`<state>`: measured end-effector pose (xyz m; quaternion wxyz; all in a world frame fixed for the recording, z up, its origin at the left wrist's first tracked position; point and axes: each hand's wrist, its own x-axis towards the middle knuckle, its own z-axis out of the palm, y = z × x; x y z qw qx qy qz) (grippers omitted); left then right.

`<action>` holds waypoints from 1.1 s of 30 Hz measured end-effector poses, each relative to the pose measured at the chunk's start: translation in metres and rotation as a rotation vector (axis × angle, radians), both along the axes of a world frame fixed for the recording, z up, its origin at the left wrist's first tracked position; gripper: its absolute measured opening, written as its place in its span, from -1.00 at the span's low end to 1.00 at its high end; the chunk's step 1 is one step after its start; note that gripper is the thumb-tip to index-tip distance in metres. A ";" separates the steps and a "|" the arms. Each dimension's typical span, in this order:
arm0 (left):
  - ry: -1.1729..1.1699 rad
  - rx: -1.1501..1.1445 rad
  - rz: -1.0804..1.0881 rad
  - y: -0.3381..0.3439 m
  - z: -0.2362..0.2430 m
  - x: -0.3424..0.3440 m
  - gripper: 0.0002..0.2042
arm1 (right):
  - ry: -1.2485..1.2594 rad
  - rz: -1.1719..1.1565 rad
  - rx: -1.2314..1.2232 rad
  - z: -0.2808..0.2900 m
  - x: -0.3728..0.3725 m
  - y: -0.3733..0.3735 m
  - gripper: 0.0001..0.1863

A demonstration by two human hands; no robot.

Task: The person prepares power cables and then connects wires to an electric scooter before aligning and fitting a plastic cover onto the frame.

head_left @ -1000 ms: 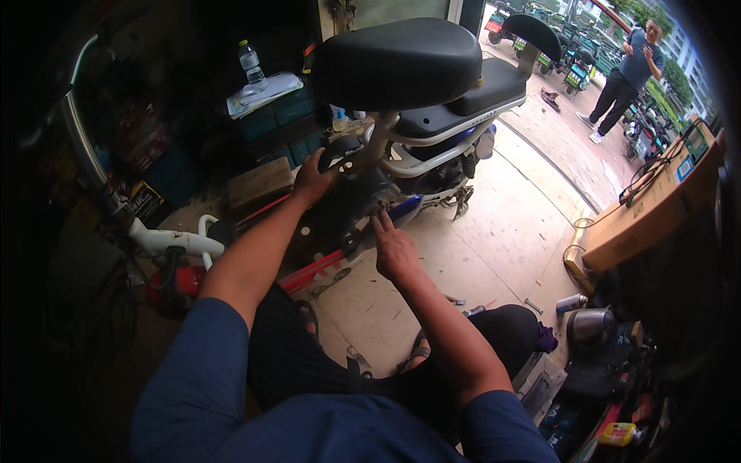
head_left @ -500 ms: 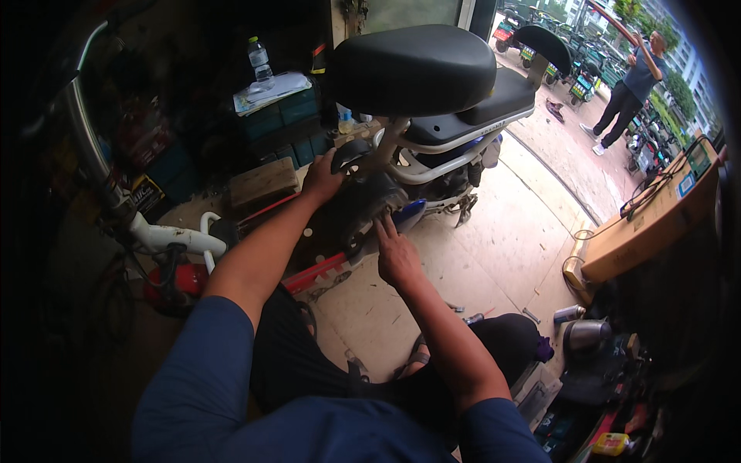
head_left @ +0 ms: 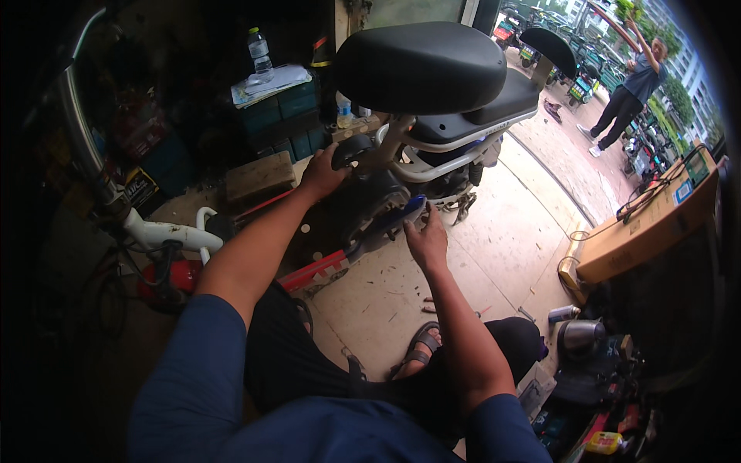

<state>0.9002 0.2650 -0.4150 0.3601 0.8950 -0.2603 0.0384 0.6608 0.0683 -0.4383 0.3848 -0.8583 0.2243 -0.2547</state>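
Right hand [head_left: 427, 239] at scooter [head_left: 421, 68] — capped bottle [head_left: 260, 54]

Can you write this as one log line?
left hand: at curved black part | right hand: at narrow blue panel | nearby: large black padded seat

Scooter [head_left: 440, 171] in a workshop, left hand [head_left: 323, 174] at a dark rounded part [head_left: 354, 149] below the black seat [head_left: 421, 68], right hand [head_left: 427, 242] by a blue panel [head_left: 414, 205], cardboard box [head_left: 629, 239], person [head_left: 642, 79] outside, arm raised.
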 end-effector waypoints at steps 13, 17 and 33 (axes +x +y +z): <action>0.352 -0.405 -0.173 0.021 -0.016 0.055 -0.52 | -0.056 0.127 -0.325 -0.001 0.036 -0.006 -0.33; 0.370 -0.329 -0.163 0.018 -0.016 0.087 -0.61 | -0.036 0.190 -0.380 0.014 0.037 -0.008 -0.36; 0.768 0.057 -0.382 -0.001 -0.001 0.148 -0.47 | 0.154 0.232 -0.310 0.051 0.042 0.003 -0.30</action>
